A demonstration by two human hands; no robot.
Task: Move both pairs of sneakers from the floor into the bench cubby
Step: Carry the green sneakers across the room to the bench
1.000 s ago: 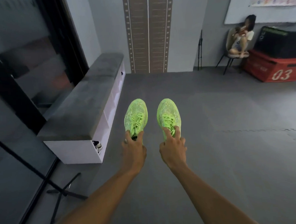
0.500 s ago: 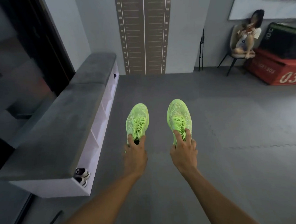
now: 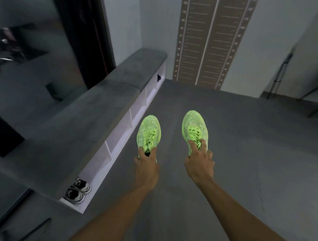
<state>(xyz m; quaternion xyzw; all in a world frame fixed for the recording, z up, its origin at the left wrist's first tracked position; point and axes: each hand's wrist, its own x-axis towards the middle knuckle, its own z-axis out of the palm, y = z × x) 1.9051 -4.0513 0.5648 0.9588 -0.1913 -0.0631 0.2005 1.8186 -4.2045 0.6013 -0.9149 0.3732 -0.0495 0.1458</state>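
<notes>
I am finding no legible text, brand or number anywhere in view. The brown height chart (image 3: 209, 41) on the far wall is showing ruled tick marks and small pale markers along its edges, but these are too blurred for me to read as figures. The green sneakers (image 3: 149, 133) I am holding are showing no readable logo.
</notes>
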